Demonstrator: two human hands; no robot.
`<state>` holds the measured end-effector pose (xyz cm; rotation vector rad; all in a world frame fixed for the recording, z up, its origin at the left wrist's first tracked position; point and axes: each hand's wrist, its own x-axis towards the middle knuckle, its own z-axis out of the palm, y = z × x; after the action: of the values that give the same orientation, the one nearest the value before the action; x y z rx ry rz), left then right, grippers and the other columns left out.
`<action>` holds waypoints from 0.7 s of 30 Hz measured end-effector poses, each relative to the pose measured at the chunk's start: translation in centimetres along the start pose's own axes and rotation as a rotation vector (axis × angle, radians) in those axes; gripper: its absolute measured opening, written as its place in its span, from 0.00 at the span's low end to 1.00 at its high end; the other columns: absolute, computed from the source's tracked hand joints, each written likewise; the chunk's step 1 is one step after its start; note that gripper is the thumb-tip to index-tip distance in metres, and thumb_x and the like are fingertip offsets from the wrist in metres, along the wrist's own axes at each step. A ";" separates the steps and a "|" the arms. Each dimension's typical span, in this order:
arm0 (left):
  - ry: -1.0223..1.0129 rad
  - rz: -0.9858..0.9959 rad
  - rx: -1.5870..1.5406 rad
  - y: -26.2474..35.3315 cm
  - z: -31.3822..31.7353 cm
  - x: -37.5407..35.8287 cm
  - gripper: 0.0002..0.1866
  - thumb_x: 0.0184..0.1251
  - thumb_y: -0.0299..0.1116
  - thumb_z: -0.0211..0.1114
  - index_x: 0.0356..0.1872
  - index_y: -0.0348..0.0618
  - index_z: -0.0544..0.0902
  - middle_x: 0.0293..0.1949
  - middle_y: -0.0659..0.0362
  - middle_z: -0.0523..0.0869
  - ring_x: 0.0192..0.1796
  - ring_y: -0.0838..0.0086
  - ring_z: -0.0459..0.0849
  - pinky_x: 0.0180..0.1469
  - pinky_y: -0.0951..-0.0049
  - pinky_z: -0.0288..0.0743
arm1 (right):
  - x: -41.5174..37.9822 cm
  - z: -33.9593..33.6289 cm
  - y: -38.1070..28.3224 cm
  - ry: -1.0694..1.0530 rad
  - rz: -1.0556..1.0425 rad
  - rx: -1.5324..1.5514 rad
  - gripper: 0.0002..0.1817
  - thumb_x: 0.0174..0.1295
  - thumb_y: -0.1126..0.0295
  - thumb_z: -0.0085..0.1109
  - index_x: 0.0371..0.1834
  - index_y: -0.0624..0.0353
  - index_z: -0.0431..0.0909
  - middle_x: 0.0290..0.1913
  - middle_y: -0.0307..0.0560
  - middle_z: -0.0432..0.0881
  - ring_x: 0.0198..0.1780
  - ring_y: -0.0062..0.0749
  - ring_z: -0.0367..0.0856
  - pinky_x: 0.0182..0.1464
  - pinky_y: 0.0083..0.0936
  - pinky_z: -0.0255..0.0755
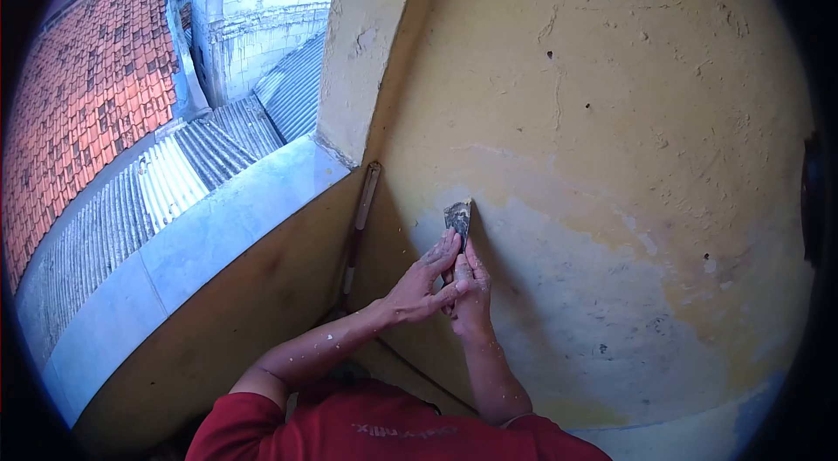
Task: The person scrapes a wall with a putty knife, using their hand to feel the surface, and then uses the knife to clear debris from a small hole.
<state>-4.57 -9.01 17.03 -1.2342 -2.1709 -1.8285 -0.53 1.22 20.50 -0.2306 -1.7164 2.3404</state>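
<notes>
A scraper [457,218] is gripped by both hands against the yellow wall [611,112], its blade pointing toward 12 o'clock and its edge touching the plaster just right of the inner corner. The left hand [422,285] is wrapped over the handle from the 8 o'clock side, fingers curled narrow around it. The right hand [472,295] is closed on the same handle from below, touching the left hand, with one finger laid along the tool. At 4 o'clock from the blade a large patch of scraped wall [594,286] is seen, pale and grey where paint is gone. A ledge [218,225] runs at 9 o'clock from the hands; beyond it, corrugated roofing [175,182] and a red tiled roof [96,86] are noted at 10 o'clock. Paint flecks are seen on both forearms.
</notes>
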 end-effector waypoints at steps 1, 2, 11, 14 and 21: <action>-0.047 -0.025 -0.047 -0.1 0.3 -0.3 0.47 0.63 0.58 0.57 0.71 0.31 0.50 0.72 0.37 0.49 0.76 0.52 0.45 0.74 0.60 0.40 | -0.3 -0.3 0.9 0.073 -0.042 -0.021 0.25 0.71 0.66 0.45 0.70 0.59 0.61 0.32 0.34 0.74 0.28 0.11 0.65 0.28 0.10 0.64; -0.033 0.012 0.006 0.0 0.6 -0.4 0.46 0.63 0.57 0.56 0.71 0.32 0.51 0.72 0.38 0.49 0.76 0.52 0.44 0.74 0.60 0.40 | 0.9 -1.6 2.7 0.074 -0.084 -0.007 0.25 0.71 0.64 0.45 0.70 0.56 0.61 0.27 0.31 0.68 0.25 0.11 0.64 0.22 0.10 0.60; -0.029 -0.016 -0.019 -1.4 1.1 -1.0 0.45 0.65 0.58 0.54 0.71 0.32 0.51 0.72 0.38 0.48 0.76 0.54 0.44 0.74 0.60 0.39 | 0.6 -1.2 2.2 -0.004 -0.038 -0.114 0.23 0.72 0.66 0.43 0.70 0.57 0.62 0.40 0.35 0.76 0.28 0.10 0.66 0.24 0.12 0.63; 0.020 -0.027 -0.021 -2.0 1.4 -0.5 0.45 0.65 0.58 0.53 0.71 0.31 0.51 0.72 0.38 0.49 0.76 0.54 0.44 0.75 0.60 0.39 | 1.6 -1.5 2.4 0.022 -0.028 -0.238 0.23 0.72 0.68 0.43 0.69 0.58 0.63 0.46 0.36 0.76 0.32 0.12 0.67 0.29 0.12 0.64; -0.040 -0.058 -0.212 -2.6 0.3 -1.1 0.46 0.65 0.59 0.53 0.71 0.33 0.51 0.73 0.39 0.47 0.76 0.53 0.43 0.74 0.60 0.40 | -0.1 -0.9 2.8 0.072 -0.041 -0.163 0.23 0.71 0.67 0.42 0.69 0.58 0.64 0.44 0.36 0.77 0.30 0.10 0.64 0.29 0.10 0.62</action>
<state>-5.22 -9.29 14.30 -1.2661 -2.0986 -2.1221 -0.45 1.21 17.58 -0.3008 -1.8596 2.1380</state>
